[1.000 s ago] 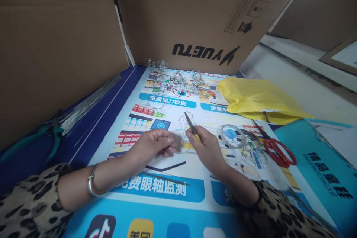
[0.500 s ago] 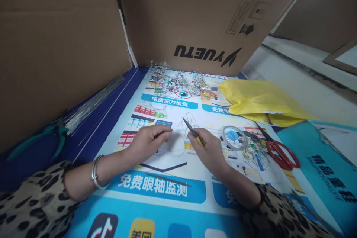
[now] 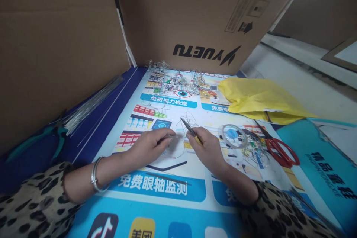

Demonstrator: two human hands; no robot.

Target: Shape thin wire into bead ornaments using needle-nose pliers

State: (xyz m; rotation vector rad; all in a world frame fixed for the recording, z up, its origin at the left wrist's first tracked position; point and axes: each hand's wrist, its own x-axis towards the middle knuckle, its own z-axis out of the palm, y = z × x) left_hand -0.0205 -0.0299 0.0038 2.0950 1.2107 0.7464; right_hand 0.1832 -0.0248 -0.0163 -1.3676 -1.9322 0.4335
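Pointed tool (image 3: 189, 128) over the printed sheet (image 3: 125, 208), its tip facing far left
Its long axis slants to near right, where the right hand (image 3: 208, 148) has fingers around the yellow handle (image 3: 199, 140); the left hand (image 3: 152, 145) has fingers pinching a thin wire (image 3: 183, 151); red scissors (image 3: 270, 144) lie farther right

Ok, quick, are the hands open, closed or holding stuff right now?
Left hand: loosely pinched, can't tell if it's closed on anything.
Right hand: closed, holding a pointed tool.

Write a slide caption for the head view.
Over a printed sheet, the right hand holds a pointed tool beside the left hand and a fine wire loop; red-handled scissors lie to the right.
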